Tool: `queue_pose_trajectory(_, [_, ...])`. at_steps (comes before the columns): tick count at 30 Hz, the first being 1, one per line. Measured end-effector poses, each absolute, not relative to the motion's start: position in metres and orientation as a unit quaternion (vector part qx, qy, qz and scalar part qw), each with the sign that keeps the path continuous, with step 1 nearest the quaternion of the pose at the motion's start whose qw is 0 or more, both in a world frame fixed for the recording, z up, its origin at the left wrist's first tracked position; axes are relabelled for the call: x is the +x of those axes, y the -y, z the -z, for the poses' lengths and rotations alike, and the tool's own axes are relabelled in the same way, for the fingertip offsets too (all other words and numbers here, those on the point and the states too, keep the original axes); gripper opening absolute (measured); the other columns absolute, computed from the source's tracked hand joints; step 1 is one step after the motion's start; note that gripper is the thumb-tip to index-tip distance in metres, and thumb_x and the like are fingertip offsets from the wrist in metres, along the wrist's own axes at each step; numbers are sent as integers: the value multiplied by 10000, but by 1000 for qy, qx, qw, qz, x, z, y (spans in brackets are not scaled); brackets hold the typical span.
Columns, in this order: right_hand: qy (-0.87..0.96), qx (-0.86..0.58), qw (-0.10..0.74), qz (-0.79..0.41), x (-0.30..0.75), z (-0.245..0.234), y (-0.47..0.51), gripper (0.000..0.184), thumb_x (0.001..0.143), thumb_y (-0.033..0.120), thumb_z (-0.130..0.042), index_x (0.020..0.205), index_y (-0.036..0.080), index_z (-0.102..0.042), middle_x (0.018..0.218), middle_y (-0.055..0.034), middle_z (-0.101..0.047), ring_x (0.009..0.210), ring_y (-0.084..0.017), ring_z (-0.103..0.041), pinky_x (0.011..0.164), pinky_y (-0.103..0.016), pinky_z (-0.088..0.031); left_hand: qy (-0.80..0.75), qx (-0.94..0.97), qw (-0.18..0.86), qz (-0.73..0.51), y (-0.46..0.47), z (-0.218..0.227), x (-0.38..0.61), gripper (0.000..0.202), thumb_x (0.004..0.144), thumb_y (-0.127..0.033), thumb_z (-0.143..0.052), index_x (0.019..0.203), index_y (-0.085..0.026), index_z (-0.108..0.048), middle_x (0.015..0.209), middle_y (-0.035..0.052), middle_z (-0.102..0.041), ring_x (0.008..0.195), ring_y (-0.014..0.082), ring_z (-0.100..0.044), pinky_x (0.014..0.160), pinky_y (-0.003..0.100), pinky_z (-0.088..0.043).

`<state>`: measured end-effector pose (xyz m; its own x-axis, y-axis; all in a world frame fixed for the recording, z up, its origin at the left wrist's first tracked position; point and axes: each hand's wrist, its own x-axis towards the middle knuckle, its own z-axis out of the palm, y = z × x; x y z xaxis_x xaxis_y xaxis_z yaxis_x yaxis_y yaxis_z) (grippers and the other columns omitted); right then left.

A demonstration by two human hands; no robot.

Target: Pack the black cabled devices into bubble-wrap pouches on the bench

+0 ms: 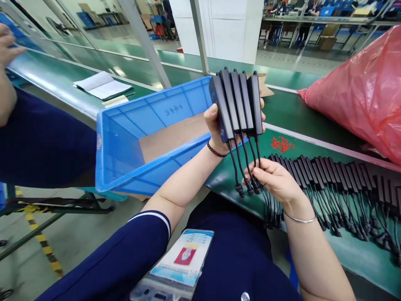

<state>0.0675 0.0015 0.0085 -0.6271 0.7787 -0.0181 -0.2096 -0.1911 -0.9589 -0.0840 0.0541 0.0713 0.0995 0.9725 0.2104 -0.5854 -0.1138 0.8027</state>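
My left hand (216, 125) is wrapped round a fanned stack of several black power adapters (233, 102), held upright with their short cables hanging down. My right hand (272, 177) pinches the black cables (249, 156) of that stack below the adapters, near their connectors. Behind the left forearm stands a blue plastic crate (125, 175) with a sheet of brown cardboard (175, 136) on its floor. To the right of my right hand, a long row of similar black adapters (326, 173) lies on the green bench with cables toward me.
Small red rings (282, 144) lie in a pile on the green bench (219, 179). A large pink plastic bag (360, 92) bulges at the right. An open notebook (102, 85) rests behind the crate. At the far left is another person's arm (6, 96). Metal posts (200, 37) rise behind.
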Motion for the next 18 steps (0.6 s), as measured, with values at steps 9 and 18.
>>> queue_pose_trajectory(9, [580,-214,239,-748,71,-7,-4,239,798,272,-695,1009,169,-647,845,-30,-709,756,-148,-679,719,-292,-552,-187,380,621,-660,-58,-74,-107,877,665,-798,-232,1304,-252,-484,1086,84,-616,1214,340,-486,865,458,-506])
queue_pose_trajectory(18, [497,-214,301,-785,44,1,-2,539,651,220,-817,1141,212,-592,840,-6,-711,773,-148,-689,737,-292,-551,-149,416,620,-648,-61,-68,-115,856,636,-671,-168,1315,-266,-495,1046,81,-602,1132,344,-517,796,471,-500])
